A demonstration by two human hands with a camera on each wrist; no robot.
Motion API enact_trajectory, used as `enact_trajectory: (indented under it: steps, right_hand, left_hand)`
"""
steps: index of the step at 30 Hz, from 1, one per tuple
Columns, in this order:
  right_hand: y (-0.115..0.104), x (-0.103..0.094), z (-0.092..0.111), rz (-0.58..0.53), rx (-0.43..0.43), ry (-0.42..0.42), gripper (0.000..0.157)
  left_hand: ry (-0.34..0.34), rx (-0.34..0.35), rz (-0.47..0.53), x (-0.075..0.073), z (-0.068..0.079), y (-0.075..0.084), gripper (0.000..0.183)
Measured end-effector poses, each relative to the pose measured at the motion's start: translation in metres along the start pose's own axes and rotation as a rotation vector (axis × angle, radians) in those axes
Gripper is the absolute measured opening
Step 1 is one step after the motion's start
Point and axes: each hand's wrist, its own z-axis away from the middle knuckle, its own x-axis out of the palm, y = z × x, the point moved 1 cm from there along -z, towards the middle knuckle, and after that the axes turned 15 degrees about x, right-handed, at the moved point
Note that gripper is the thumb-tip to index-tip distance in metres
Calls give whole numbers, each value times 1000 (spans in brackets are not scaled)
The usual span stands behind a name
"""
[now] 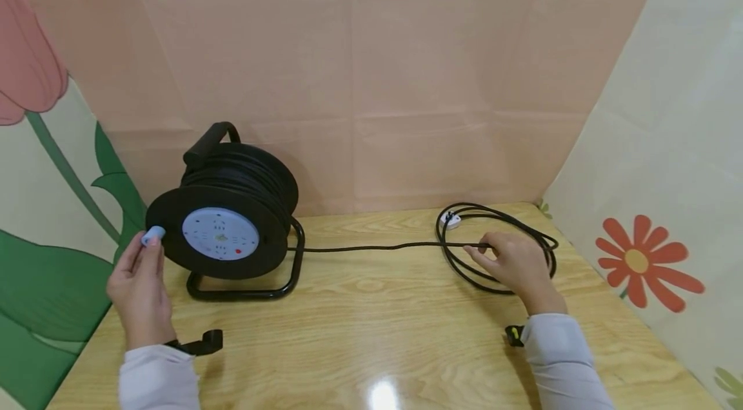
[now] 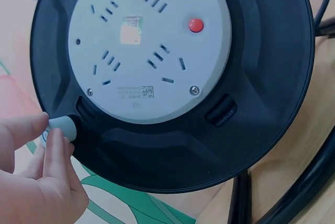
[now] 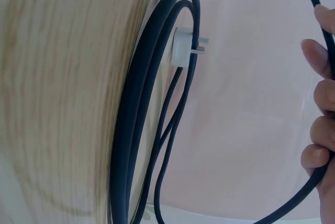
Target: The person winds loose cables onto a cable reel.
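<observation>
A black cable reel (image 1: 220, 210) stands on its tube frame at the left of the table, its round socket panel (image 2: 149, 41) facing the front. My left hand (image 1: 142, 284) pinches the light-blue crank knob (image 2: 64, 128) at the left edge of the reel's disc. From the reel a black cable (image 1: 371, 247) runs across to the right, where my right hand (image 1: 516, 265) grips it, fingers curled round it in the right wrist view. Loose coils (image 3: 133, 103) of the cable lie beneath and behind that hand, with a white plug (image 3: 182, 47) among them.
A wooden table (image 1: 348, 332) carries everything. Behind it hangs a pink backdrop (image 1: 406, 75), and a panel with a printed red flower (image 1: 636, 260) rises on the right. The reel's carry handle (image 1: 209, 142) sticks up at the back.
</observation>
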Motion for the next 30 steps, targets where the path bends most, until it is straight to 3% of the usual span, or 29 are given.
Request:
enact_trajectory:
  steps: [11, 17, 22, 27, 30]
  right_hand:
    - [-9, 6, -1, -9, 6, -70, 20]
    - [-18, 9, 0, -75, -85, -30, 19]
    - [-29, 15, -2, -115, -181, -11, 31]
    - [-37, 18, -2, -140, -198, -6, 46]
    - [-41, 20, -2, -151, -200, -23, 44]
  left_hand:
    - [-32, 33, -48, 12, -2, 7, 42]
    - [-87, 98, -196, 27, 3, 13, 41]
    - [-107, 173, -307, 37, 7, 14, 37]
    - [-123, 202, -366, 42, 10, 15, 36]
    - [-140, 200, -374, 46, 13, 15, 37]
